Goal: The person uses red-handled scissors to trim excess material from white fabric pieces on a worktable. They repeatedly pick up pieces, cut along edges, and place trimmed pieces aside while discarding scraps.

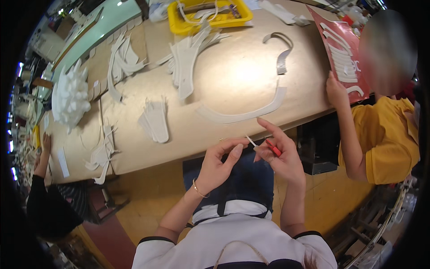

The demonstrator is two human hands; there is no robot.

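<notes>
Just off the near table edge, my right hand (284,159) is closed around a small red tool (273,148), its index finger stretched out; the tool's exact kind does not show. A thin white strip (251,141) juts from the same hand toward my left fingertips. My left hand (220,163) has its thumb tip against its fingers in a loose pinch, and whatever lies between them is too small to make out. On the table beyond my hands lies a long curved pale strip (244,117), untouched by either hand.
Across the brown table (224,87) lie a stack of pale pieces (155,122), a larger pile (186,58) and a grey curved strip (282,58). A yellow tray (179,26) stands behind. At right, a person in a yellow shirt (380,139) holds a red board (358,83).
</notes>
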